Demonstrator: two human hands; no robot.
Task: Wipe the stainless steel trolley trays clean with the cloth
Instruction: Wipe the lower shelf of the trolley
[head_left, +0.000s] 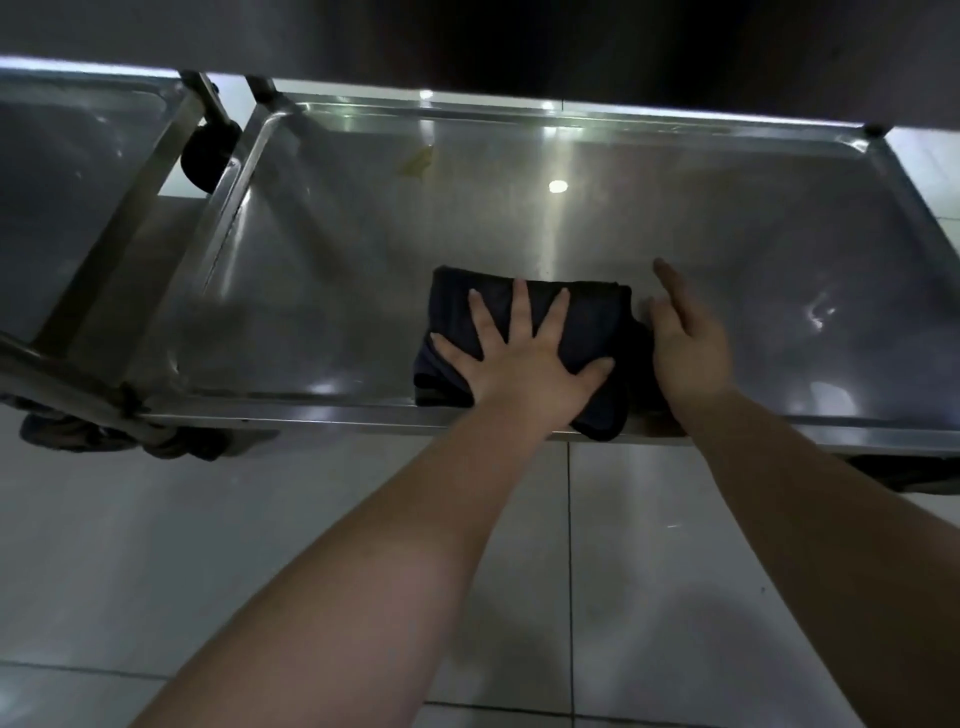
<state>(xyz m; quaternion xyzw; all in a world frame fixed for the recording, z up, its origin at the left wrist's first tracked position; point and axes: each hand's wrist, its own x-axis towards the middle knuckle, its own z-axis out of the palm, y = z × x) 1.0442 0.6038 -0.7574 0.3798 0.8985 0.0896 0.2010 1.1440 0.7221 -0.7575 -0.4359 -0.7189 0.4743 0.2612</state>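
Cloth (592, 317), dark and folded, lies in tray (363, 260) at the near rim, one corner hanging over it. Left hand (524, 364) is flat on top, fingers spread, pressing, not gripping. Right hand (685, 338) is open and edge-on just beside the cloth, holding nothing. Yellowish smear (415, 161) near the far rim.

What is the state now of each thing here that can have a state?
cloth: folded, flat on the tray, one corner over the near rim.
left hand: open, fingers spread, pressing on the cloth.
right hand: open, fingers straight, beside the cloth, holding nothing.
tray: a yellowish stain near its far side, not yet wiped.
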